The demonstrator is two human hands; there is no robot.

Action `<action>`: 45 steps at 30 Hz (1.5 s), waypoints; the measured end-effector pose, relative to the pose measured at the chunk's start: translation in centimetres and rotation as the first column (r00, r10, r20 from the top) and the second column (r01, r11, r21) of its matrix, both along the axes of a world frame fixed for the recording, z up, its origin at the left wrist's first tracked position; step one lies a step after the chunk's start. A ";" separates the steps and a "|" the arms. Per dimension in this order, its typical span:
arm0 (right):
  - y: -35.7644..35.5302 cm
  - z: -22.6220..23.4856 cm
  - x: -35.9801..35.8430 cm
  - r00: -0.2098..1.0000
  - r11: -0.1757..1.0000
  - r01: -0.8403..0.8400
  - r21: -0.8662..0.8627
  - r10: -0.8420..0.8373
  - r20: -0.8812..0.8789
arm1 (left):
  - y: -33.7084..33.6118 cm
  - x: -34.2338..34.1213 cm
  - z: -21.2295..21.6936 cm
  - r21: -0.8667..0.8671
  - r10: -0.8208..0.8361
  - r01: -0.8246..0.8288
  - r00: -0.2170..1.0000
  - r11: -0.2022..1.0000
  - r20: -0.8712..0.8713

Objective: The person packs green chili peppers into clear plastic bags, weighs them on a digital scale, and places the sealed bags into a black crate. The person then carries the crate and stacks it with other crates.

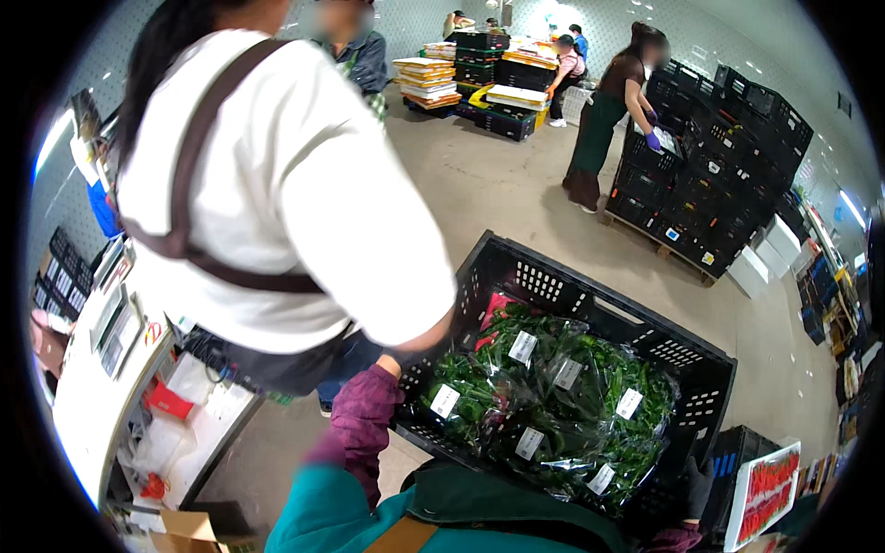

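Note:
A black plastic crate with perforated walls is in front of my body, tilted in view. Inside it lie several clear bags of leafy greens with white labels, and a red package shows at the far left corner. My left hand, below a purple sleeve, is closed at the crate's left end; its fingers are partly hidden by the crate and a co-worker's arm. On the right end, my dark-gloved right hand grips the rim.
A co-worker in a white top stands close at my left, the arm against the crate's corner. Beyond the floor, another person works at stacked black crates. A white tray of red peppers is at lower right; a white table at left.

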State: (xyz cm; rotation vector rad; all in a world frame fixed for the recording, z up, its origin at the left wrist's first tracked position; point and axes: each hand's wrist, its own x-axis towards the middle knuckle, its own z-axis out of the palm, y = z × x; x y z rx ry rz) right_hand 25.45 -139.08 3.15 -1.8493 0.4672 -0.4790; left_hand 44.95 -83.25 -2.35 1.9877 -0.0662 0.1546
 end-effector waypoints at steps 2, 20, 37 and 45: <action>-0.4 0.1 -0.1 0.999 0.999 0.028 -0.026 -0.027 0.035 | -0.3 0.2 0.7 -0.075 -0.087 0.080 0.992 0.994 -0.091; -1.7 -2.5 0.0 0.998 0.998 -0.056 -0.004 0.056 -0.019 | -2.7 -10.3 1.6 -0.330 0.038 -0.034 0.999 0.943 0.008; 1.3 -3.2 -4.3 0.989 0.997 -0.045 0.068 0.035 0.141 | -1.6 -12.4 0.8 -0.312 0.052 -0.017 0.994 0.950 0.101; -2.9 -0.3 -2.3 0.961 0.609 -0.193 -0.769 0.275 -0.023 | -3.8 -17.0 5.6 -0.054 0.200 -0.198 0.979 0.979 0.034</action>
